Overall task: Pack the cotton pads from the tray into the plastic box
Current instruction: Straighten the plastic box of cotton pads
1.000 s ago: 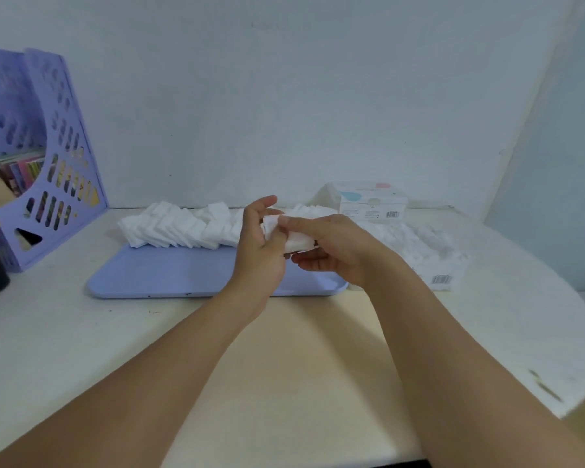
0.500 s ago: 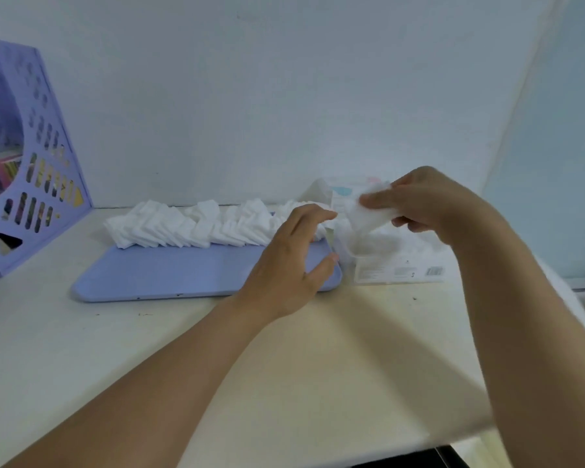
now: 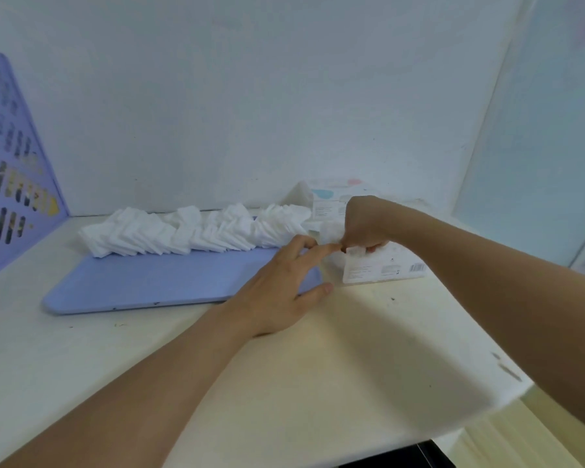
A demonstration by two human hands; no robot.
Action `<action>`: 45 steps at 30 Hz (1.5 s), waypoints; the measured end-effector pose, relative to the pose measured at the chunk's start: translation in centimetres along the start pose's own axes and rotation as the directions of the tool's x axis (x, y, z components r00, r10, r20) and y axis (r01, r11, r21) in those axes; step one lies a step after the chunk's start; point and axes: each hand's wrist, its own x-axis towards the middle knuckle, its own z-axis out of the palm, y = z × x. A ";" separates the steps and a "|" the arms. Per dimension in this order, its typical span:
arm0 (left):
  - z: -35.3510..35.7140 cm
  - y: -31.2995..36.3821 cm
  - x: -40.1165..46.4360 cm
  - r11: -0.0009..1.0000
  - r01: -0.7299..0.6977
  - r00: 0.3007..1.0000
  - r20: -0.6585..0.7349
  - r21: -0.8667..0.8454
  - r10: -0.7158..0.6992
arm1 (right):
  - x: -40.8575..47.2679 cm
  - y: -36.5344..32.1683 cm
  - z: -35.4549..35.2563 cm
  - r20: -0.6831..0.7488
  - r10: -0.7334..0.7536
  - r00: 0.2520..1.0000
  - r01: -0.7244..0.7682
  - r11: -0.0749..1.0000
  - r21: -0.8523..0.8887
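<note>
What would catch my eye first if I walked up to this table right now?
Probably the long fluffy row of white cotton pads along the back edge of the blue tray. Next, the right hand pushing pads down into the plastic box beside the tray, while the left hand rests open at the tray's right end.

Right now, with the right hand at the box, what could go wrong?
1. The right hand is pushing pads down into the plastic box; the light box may slide or tip.
2. The left hand hovers beside the cotton pads on the tray; a careless reach could knock the leaning row over.
</note>
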 end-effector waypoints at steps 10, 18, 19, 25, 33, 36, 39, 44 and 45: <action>0.1 0.0 -0.1 0.997 -0.015 0.998 0.061 0.082 0.010 | 0.8 0.1 -0.8 0.226 0.101 0.969 -0.094 0.995 -0.040; 0.4 0.0 -0.1 0.998 -0.016 0.999 0.046 0.061 0.013 | 0.4 -0.3 1.0 0.144 0.107 0.984 -0.061 0.954 -0.292; 0.4 0.1 -0.1 0.999 -0.012 0.999 0.042 0.050 0.010 | 0.5 -0.5 1.3 0.106 0.097 0.990 -0.062 0.953 -0.296; 0.4 0.3 -0.2 0.999 0.045 0.999 0.025 -0.030 -0.045 | -1.6 0.0 -2.7 0.363 -0.013 0.932 -0.051 0.985 0.168; 0.2 0.2 -0.2 0.990 0.120 0.989 -0.078 -0.073 -0.125 | -3.3 4.1 -0.2 -0.050 -0.250 0.967 0.249 0.968 -0.009; 0.1 1.0 0.6 0.972 0.207 0.972 -0.089 -0.108 -0.217 | -2.6 5.0 3.4 0.043 -0.157 0.987 0.159 0.985 -0.062; 0.6 1.7 2.0 0.958 0.263 0.964 -0.017 -0.113 -0.266 | -2.5 4.2 4.0 0.054 -0.175 0.983 0.170 0.982 0.076; 1.4 2.2 5.8 0.921 0.391 0.921 -0.001 -0.004 -0.391 | -2.4 5.6 1.2 -0.300 -0.101 0.949 0.223 0.886 0.406; 1.6 2.5 6.5 0.916 0.399 0.917 0.005 0.044 -0.399 | -2.4 6.7 1.1 -0.364 -0.037 0.931 0.175 0.918 0.355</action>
